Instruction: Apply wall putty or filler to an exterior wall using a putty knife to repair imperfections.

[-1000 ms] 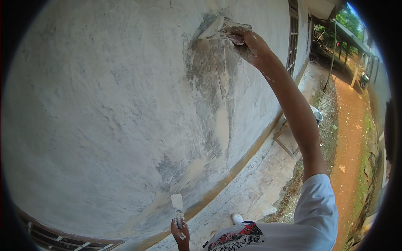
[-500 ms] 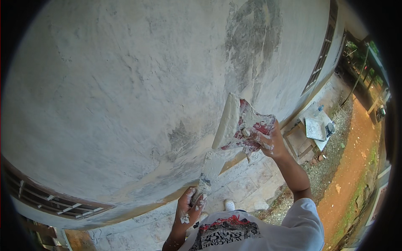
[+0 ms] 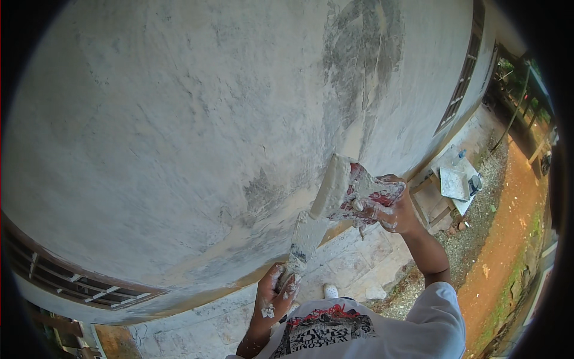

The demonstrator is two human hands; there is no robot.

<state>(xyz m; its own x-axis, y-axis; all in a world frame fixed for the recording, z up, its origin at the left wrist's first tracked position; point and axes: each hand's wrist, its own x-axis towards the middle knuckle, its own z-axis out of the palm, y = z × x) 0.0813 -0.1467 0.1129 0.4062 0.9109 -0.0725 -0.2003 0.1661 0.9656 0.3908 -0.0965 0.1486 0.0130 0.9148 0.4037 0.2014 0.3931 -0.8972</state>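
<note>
My right hand (image 3: pixel 396 210) is closed round a wide red plaster spreader (image 3: pixel 380 192), its long blade edge thickly coated with off-white filler. Lower and to the left, my left hand (image 3: pixel 276 294) grips a putty knife (image 3: pixel 306 234) pointing upward, its blade smeared with filler. The top of the knife blade meets or overlaps the lower corner of the spreader; whether they press together I cannot tell. White filler is stuck to both hands. Behind the tools rises a whitish wall (image 3: pixel 149 131) with dark grey rough patches (image 3: pixel 362 66).
A wooden stand (image 3: pixel 433 200) at the right bears a pale board with a square tray (image 3: pixel 454 183) and a dark container (image 3: pixel 475 184). Barred windows (image 3: pixel 78 278) sit at lower left and upper right. Below runs a paved ledge (image 3: pixel 353 263), then gravel and orange soil (image 3: pixel 496 239).
The spreader in my right hand has moved down and slightly right and turned a little. My left hand with the putty knife has barely shifted. The whole view has drifted slightly.
</note>
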